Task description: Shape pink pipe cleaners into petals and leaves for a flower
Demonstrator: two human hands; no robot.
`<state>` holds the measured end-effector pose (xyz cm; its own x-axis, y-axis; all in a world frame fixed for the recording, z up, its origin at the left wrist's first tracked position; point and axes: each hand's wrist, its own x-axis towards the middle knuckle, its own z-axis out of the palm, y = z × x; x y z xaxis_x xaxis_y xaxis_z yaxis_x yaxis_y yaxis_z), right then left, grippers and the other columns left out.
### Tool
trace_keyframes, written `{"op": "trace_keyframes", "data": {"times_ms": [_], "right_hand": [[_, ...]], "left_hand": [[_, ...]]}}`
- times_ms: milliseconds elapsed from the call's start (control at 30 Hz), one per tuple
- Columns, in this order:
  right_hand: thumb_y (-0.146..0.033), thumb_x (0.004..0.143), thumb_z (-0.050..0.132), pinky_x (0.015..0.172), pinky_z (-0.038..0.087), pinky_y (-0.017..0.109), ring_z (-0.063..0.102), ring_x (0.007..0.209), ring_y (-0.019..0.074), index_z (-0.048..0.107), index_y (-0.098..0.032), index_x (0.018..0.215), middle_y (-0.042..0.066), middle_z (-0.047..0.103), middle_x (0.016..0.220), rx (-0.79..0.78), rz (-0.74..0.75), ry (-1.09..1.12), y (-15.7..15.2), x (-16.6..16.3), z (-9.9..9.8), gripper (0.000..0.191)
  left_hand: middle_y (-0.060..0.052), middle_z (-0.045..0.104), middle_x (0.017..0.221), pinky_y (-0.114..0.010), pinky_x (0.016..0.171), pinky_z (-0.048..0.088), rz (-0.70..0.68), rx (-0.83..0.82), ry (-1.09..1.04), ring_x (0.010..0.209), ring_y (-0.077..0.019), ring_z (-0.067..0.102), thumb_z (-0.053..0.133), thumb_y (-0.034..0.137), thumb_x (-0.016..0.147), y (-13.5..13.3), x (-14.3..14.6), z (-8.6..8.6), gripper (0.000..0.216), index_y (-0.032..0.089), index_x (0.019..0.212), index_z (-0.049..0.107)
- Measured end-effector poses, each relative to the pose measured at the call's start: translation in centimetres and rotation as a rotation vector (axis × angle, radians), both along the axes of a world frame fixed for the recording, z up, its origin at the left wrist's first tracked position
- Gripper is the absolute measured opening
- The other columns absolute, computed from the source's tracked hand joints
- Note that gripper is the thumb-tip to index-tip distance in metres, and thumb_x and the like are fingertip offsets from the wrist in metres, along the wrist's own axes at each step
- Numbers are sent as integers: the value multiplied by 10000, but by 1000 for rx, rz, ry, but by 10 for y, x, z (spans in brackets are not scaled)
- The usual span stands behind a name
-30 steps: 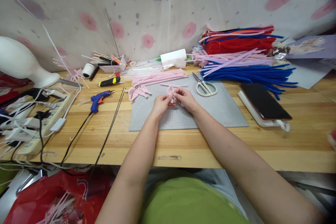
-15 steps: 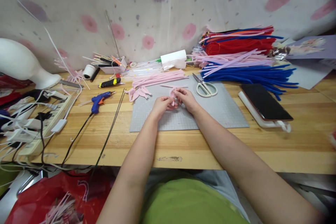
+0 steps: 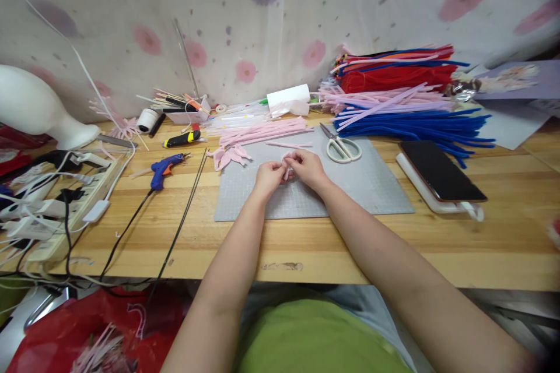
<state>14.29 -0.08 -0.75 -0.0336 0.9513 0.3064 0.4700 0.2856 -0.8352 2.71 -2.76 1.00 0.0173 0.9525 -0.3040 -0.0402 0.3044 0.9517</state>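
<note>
Between my two hands is a small piece of bent pink pipe cleaner, mostly covered by the fingers. My left hand pinches its lower left side. On its right side, my right hand grips it with thumb and fingertips. Both hands are just above the grey cutting mat. Pink petal shapes made of pipe cleaner lie at the mat's left corner. Behind my hands rests a single straight pink pipe cleaner. White-handled scissors lie on the mat to the right.
A blue glue gun, its cord and a yellow-black utility knife lie left. Bundles of pink and blue pipe cleaners line the back. A phone rests at right. A cluttered power strip sits far left.
My fingers have closed in around the pink pipe cleaner, and my right hand has turned slightly over it. Less of the loop shows now. The view has shifted a little.
</note>
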Motion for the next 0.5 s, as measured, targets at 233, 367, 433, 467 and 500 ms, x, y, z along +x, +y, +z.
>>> {"op": "trace_keyframes", "data": {"times_ms": [233, 367, 433, 467, 500], "right_hand": [[-427, 697, 540, 542, 336, 241, 451, 555, 114, 598, -159, 628, -11, 541, 566, -191, 227, 200, 4, 7, -5, 283], [-372, 657, 579, 543, 323, 243, 425, 524, 103, 582, -157, 558, -24, 506, 511, -152, 153, 159, 6, 8, -7, 236], [-378, 653, 582, 549, 328, 245, 431, 529, 104, 583, -155, 566, -20, 513, 523, -177, 190, 200, 5, 7, -6, 238], [-389, 653, 584, 555, 336, 245, 440, 539, 106, 587, -154, 584, -17, 523, 539, -195, 216, 240, 5, 6, -5, 245], [-401, 652, 586, 562, 344, 245, 449, 551, 107, 592, -154, 607, -14, 535, 559, -212, 235, 288, 4, 6, -4, 251]], "left_hand": [[-24, 621, 558, -236, 596, 481, -9, -27, -23, 539, -112, 608, 595, 198, 719, -1, -1, 3, 129, 119, 621, 569], [-31, 618, 546, -245, 609, 483, -34, -61, -34, 524, -109, 603, 561, 156, 730, 0, 0, 6, 133, 112, 604, 559], [-36, 617, 539, -249, 607, 481, -48, -70, -27, 511, -112, 600, 571, 140, 711, 1, -1, 5, 115, 108, 601, 558], [-39, 617, 535, -251, 606, 479, -61, -70, -18, 506, -113, 599, 580, 139, 699, 2, -2, 5, 105, 107, 602, 559], [-40, 617, 532, -252, 606, 477, -75, -69, -6, 502, -115, 598, 588, 146, 691, 2, -2, 4, 98, 107, 605, 563]]}}
